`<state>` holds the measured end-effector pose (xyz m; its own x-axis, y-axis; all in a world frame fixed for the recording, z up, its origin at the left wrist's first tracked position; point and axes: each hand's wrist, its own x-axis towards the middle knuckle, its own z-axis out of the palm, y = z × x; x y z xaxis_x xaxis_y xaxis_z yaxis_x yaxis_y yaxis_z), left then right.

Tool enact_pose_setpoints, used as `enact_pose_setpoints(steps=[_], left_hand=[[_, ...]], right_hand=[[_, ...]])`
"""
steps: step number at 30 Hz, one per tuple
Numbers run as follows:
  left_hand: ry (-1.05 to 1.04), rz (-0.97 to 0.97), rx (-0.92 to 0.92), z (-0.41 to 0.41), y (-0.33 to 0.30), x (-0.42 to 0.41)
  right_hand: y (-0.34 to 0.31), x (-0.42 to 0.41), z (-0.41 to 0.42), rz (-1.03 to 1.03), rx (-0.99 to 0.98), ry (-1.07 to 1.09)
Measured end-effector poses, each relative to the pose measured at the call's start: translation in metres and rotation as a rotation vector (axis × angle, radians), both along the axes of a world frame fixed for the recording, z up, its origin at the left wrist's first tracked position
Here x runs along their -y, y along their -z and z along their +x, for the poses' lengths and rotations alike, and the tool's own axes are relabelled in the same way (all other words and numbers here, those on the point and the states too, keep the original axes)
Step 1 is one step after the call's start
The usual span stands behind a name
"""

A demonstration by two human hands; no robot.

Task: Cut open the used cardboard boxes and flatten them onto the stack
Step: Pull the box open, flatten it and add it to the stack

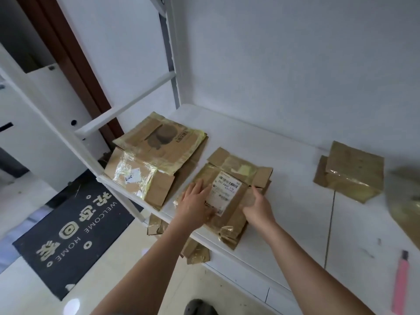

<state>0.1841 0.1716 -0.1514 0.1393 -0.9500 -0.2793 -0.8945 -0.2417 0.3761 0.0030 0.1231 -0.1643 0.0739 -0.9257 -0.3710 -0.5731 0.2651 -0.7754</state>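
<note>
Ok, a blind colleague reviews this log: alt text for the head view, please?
Two bare hands, left hand and right hand, press a flattened labelled box onto a white counter. A stack of flattened boxes lies left; a taped box and pink cutter right.

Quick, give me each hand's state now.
Left hand: open, fingers flat on the flattened box.
Right hand: gripping that box's right edge.

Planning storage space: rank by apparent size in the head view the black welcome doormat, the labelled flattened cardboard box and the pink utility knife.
1. Black welcome doormat
2. Labelled flattened cardboard box
3. Pink utility knife, partly cut off at the frame edge
</note>
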Motion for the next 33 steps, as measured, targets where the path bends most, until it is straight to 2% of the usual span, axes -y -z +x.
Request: enact_pose_setpoints(steps=[6,12,16,20,24,27,30,33], left_hand=[[0.052,-0.040,0.046,0.009,0.021,0.001],[0.065,0.027,-0.010,0.017,0.022,0.004],[0.016,0.075,0.004,0.014,0.019,0.005],[0.039,0.133,0.066,0.011,0.016,0.010],[0.075,0.199,0.169,0.003,0.006,0.021],[0.153,0.135,0.367,-0.006,-0.003,0.026],[0.263,0.036,0.409,-0.013,-0.005,0.032],[0.266,0.041,0.163,-0.009,-0.002,0.041]], right_hand=[[0.014,-0.005,0.000,-0.065,-0.328,-0.003],[0.017,-0.007,0.006,-0.095,-0.149,0.068],[0.010,0.006,0.010,-0.216,-0.198,0.001],[0.017,0.003,0.009,-0.163,-0.238,-0.039],[0.014,-0.003,0.013,-0.139,-0.402,-0.138],[0.000,-0.001,0.018,-0.309,-0.645,-0.235],[-0.009,0.007,0.018,-0.374,-0.567,-0.414],[-0.017,0.017,0.018,-0.219,-0.376,-0.529]])
